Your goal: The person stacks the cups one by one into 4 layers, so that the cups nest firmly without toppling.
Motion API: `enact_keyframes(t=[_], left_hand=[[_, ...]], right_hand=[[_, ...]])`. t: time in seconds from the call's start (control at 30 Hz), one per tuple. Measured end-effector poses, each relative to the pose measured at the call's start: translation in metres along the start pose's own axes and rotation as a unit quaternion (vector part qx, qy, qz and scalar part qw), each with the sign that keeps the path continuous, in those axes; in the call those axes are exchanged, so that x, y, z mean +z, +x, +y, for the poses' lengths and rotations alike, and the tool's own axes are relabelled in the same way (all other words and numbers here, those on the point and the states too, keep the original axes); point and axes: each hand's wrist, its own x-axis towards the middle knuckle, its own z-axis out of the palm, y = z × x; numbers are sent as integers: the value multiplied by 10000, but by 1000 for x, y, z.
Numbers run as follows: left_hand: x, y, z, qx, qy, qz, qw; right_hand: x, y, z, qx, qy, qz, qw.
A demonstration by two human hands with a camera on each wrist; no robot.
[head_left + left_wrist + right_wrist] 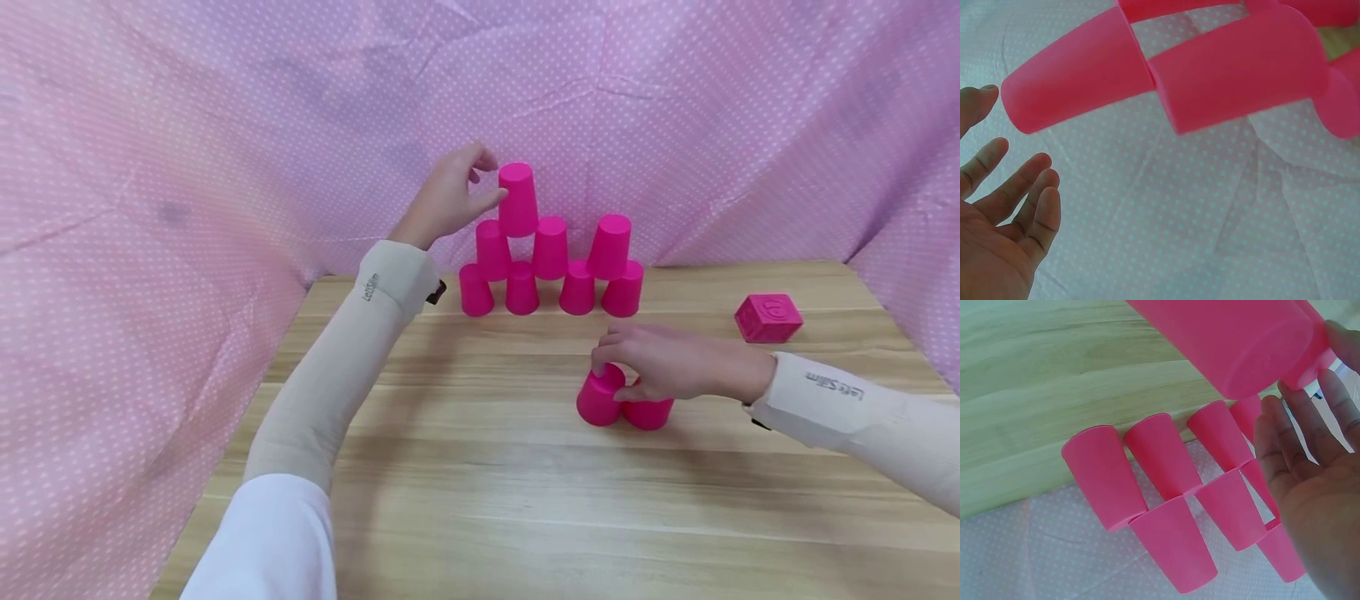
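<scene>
Pink cups stand upside down in a stacked wall, with several in the bottom row, three in the middle row [551, 248] and a single top cup [519, 204] at the upper left. Beside that top cup is my left hand [455, 190], its fingers spread and loosely bent; the left wrist view shows them apart from the cups. Nearer to me, a pair of pink cups stands upside down on the table. My right hand [660, 362] pinches the left one [597, 404] near its upturned base with thumb and fingers. The right cup [648, 414] is partly hidden under that hand.
A pink cube [769, 318] with a raised face pattern lies at the right of the wooden table [480, 492]. Pink dotted cloth [360, 108] hangs behind and along the sides, close behind the stacked cups.
</scene>
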Motion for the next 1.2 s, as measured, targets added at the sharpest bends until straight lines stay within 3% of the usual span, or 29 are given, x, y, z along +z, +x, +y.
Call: enact_keyframes(t=[0.17, 0.33, 0.53, 0.8, 0.93, 1.2], left_hand=[[-1, -6, -7, 56, 109, -6, 9999], [-2, -10, -11, 210, 70, 65, 9997], [-1, -15, -17, 317, -90, 117, 9994], [12, -23, -33, 78, -621, 285, 9976], [26, -26, -41, 34, -837, 322, 9960], [44, -30, -52, -336, -1029, 178, 9940]], right_hand=[[0, -2, 7, -194, -44, 316, 9993], [-16, 0, 16, -408, -181, 978, 9942], [-57, 6, 30, -651, -378, 1944, 9780], [-125, 18, 48, 145, -473, 2774, 9595], [-145, 28, 60, 586, -529, 2846, 9554], [-153, 49, 77, 1374, -448, 2262, 9633]])
